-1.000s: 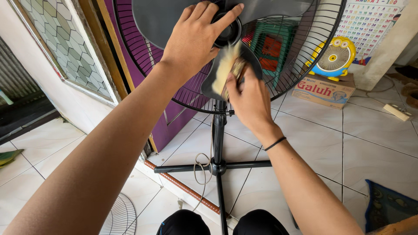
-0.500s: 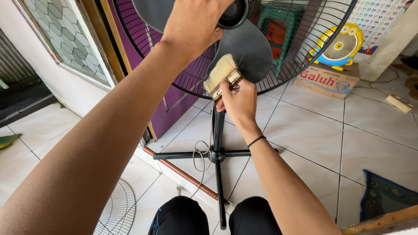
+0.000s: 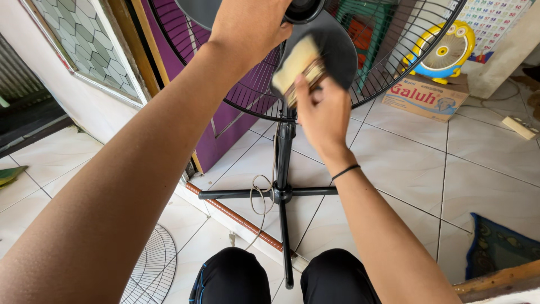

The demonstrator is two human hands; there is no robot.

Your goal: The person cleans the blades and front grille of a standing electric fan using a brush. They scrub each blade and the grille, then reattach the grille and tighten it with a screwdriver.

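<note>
A black standing fan is in front of me with its front guard off. My left hand (image 3: 250, 22) grips the fan near its hub (image 3: 304, 8) at the top edge of view. My right hand (image 3: 323, 115) holds a paintbrush (image 3: 298, 65) with pale bristles, pressed against the lower dark grey blade (image 3: 337, 48). Behind the blades is the rear wire guard (image 3: 247, 95). The fan's pole (image 3: 283, 152) runs down to a cross-shaped base (image 3: 281, 194) on the tiled floor. A thin black band circles my right wrist.
The removed white wire guard (image 3: 152, 270) lies on the floor at lower left. A cardboard box (image 3: 424, 93) with a small yellow toy fan (image 3: 444, 53) on it stands at right. A purple door (image 3: 216, 135) is behind the fan. A power strip (image 3: 520, 126) and a blue mat (image 3: 498, 250) lie at right.
My right hand has moved the brush up from below the blade onto the lower blade's face. My left hand stays at the hub. The view has shifted slightly.
</note>
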